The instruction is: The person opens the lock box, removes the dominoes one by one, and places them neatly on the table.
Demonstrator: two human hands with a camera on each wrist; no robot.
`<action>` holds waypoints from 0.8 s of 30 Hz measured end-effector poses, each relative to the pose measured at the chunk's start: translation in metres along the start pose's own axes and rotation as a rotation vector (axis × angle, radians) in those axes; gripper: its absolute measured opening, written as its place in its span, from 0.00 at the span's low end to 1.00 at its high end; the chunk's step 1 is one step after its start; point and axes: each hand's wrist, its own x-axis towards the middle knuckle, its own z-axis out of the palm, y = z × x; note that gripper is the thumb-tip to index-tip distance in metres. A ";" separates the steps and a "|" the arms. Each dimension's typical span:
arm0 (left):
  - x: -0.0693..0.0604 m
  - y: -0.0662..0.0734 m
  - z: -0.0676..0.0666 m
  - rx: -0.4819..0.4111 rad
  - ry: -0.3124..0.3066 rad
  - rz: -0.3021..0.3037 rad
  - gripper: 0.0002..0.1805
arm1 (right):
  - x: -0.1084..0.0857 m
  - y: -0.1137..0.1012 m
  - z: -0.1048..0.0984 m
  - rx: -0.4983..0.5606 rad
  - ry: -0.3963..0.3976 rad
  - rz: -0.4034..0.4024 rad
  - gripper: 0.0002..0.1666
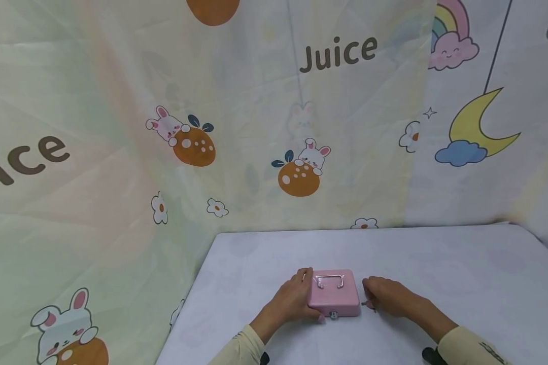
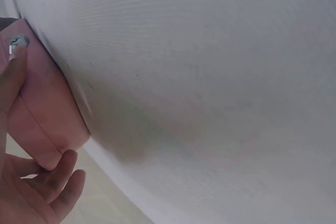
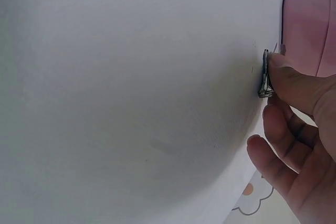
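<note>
A small pink cash box (image 1: 340, 299) lies on the table with its metal carry handle (image 1: 330, 277) folded on the lid. Its round silver lock (image 1: 334, 315) faces the near side. My left hand (image 1: 292, 299) grips the box by its left side; in the left wrist view the thumb (image 2: 16, 74) reaches along the front towards the lock (image 2: 20, 40). Just right of the box, apart from it, my right hand (image 1: 389, 296) pinches small metal keys (image 3: 265, 74) between thumb and fingers. Part of the keys is hidden by the fingertips.
A white cloth covers the table (image 1: 255, 258). Behind it and at the left hangs a printed curtain (image 1: 255, 101) with rabbits, oranges and a moon. The table's left edge runs down near the left sleeve (image 1: 242, 347).
</note>
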 end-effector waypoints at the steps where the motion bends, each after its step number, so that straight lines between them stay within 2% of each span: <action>1: 0.000 0.000 0.000 -0.005 -0.001 -0.002 0.67 | 0.000 0.000 0.000 0.002 -0.006 0.005 0.14; 11: 0.001 0.001 0.000 -0.107 -0.027 -0.011 0.68 | -0.002 0.000 0.002 -0.001 -0.049 0.036 0.09; 24: 0.001 0.001 -0.001 -0.146 -0.043 -0.010 0.69 | -0.015 0.001 0.003 -0.042 0.032 -0.006 0.10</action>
